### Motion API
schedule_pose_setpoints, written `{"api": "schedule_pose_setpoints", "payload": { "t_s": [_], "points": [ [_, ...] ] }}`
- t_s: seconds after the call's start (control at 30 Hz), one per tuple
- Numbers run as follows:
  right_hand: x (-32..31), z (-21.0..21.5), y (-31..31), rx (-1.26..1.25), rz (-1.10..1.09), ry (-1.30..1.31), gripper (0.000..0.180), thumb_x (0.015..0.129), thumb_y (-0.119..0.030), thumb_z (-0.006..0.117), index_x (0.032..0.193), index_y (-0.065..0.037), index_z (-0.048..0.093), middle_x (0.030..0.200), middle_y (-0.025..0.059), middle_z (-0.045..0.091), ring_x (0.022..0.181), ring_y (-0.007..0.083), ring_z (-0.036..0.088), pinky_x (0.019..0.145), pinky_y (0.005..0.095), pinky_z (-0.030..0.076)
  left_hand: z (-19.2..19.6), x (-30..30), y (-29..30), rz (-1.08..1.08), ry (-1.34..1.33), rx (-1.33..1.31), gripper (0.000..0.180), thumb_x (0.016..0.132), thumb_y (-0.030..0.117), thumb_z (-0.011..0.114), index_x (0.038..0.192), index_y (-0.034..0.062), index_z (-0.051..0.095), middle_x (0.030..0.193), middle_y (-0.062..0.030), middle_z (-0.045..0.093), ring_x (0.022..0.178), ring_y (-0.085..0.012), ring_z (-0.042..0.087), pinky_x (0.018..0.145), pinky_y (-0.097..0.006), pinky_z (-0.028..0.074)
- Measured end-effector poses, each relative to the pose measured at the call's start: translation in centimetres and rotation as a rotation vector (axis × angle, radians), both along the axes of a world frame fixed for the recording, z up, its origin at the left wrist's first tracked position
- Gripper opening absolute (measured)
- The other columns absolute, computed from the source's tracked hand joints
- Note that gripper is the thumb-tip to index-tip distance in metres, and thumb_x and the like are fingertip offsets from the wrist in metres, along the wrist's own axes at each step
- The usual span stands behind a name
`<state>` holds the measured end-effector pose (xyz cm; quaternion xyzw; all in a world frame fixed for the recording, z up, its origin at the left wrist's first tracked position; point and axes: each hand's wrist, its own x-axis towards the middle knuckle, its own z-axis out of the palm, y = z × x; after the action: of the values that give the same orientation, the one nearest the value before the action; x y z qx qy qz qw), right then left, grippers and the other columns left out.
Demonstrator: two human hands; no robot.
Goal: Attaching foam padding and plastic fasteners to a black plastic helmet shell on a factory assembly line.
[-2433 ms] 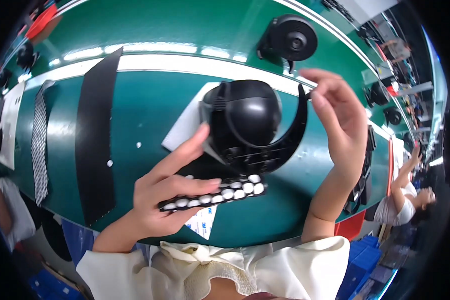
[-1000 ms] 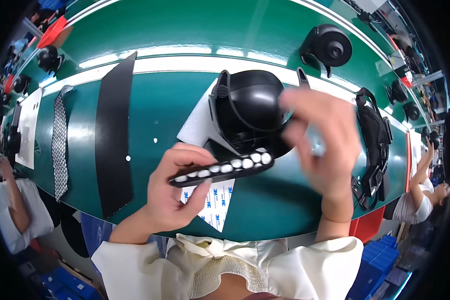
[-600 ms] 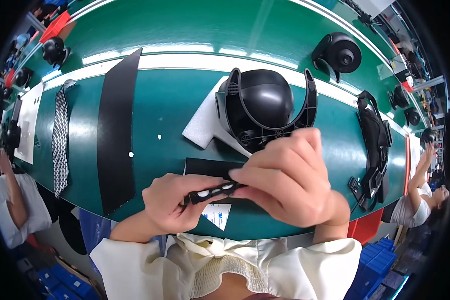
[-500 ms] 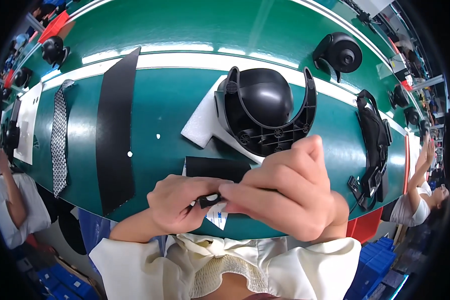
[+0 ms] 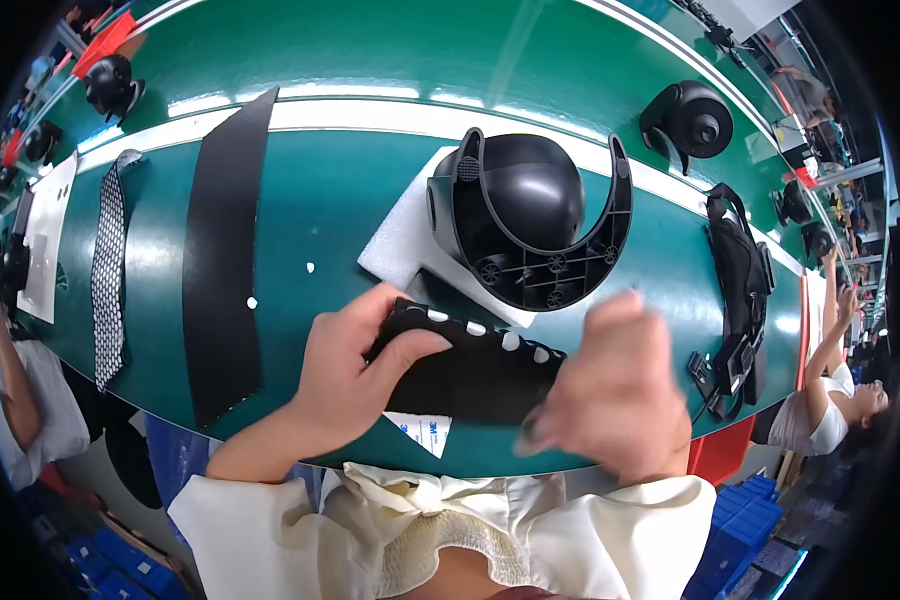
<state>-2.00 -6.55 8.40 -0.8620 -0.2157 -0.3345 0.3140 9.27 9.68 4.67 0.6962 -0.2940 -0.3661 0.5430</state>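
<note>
My left hand (image 5: 340,375) grips the left end of a soft black sheet (image 5: 460,380), thumb on top. Along the sheet's far edge sits a row of white oval dots (image 5: 511,341). My right hand (image 5: 620,390) is at the sheet's right end, its fingers smeared by motion, so what it holds is unclear. A white paper piece with blue print (image 5: 425,432) shows under the sheet's near edge. Just beyond my hands, a glossy black domed shell (image 5: 535,190) with a curved, ribbed frame (image 5: 555,275) rests on white foam (image 5: 395,245).
To the left lie a long black strip (image 5: 225,260) and a perforated strip (image 5: 108,285). A black strap bundle (image 5: 740,290) is at the right. More black domed units (image 5: 686,120) stand on the green line beyond. People work at both sides.
The black sheet is now raised and spread in front of me, its row of white dots showing. My hands have moved apart; the left has turned to hold the sheet's end.
</note>
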Motion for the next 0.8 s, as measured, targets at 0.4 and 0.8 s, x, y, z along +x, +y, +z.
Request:
{"api": "schedule_pose_setpoints", "payload": {
  "t_s": [0.4,0.8],
  "points": [
    [2.0,-1.4,-1.3,0.385,-0.204,0.473,0.037,0.073,0.012,0.054,0.106,0.003,0.040,0.080,0.0075,0.057,0.068,0.0070,0.050,0.060,0.0181,0.038,-2.5,-0.3,-0.8,-0.302,0.308,-0.602,0.017,0.077,0.004,0.059,0.087,-0.0009,0.046,0.132,-0.0258,0.020,0.124,-0.0358,0.025,0.098,-0.044,0.028],
    [1.5,-0.9,-0.2,-0.484,-0.442,0.045,0.027,0.063,-0.006,0.066,0.089,-0.011,0.062,0.085,-0.0022,0.064,0.081,0.0119,0.058,0.076,0.0282,0.033,-1.5,0.0,-0.3,-0.331,0.170,-0.451,0.016,0.078,0.005,0.058,0.087,-0.0041,0.048,0.132,-0.0243,0.025,0.121,-0.0317,0.032,0.099,-0.040,0.028]
  ]
}}
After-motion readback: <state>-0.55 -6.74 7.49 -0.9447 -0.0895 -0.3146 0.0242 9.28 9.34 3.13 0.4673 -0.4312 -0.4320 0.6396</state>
